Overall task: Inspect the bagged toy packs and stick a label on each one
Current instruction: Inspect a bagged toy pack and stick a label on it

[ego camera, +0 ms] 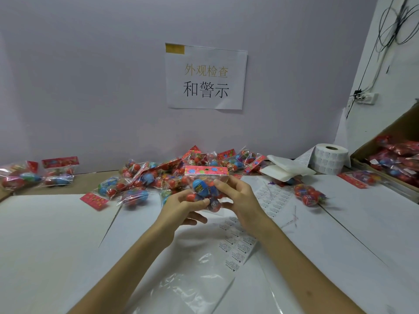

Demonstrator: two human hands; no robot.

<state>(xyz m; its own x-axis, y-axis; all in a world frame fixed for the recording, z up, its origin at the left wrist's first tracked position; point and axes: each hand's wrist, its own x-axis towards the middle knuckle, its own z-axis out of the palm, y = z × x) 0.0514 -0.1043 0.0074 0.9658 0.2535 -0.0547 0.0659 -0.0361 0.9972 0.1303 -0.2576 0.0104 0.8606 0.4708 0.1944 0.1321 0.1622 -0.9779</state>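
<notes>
We hold one toy pack (204,186) upright above the table (56,234). Its red header card (206,171) is on top and runs left to right, with the clear bag hanging below. The left hand (181,206) grips the bag's lower left, and the right hand (238,199) curls round its right side. The label strip (238,248) lies flat on the table below and to the right of the pack, nearer the right hand. We judge the right hand better placed to peel a label. The pile of packs (154,177) lies behind, and the label roll (328,159) stands far right.
</notes>
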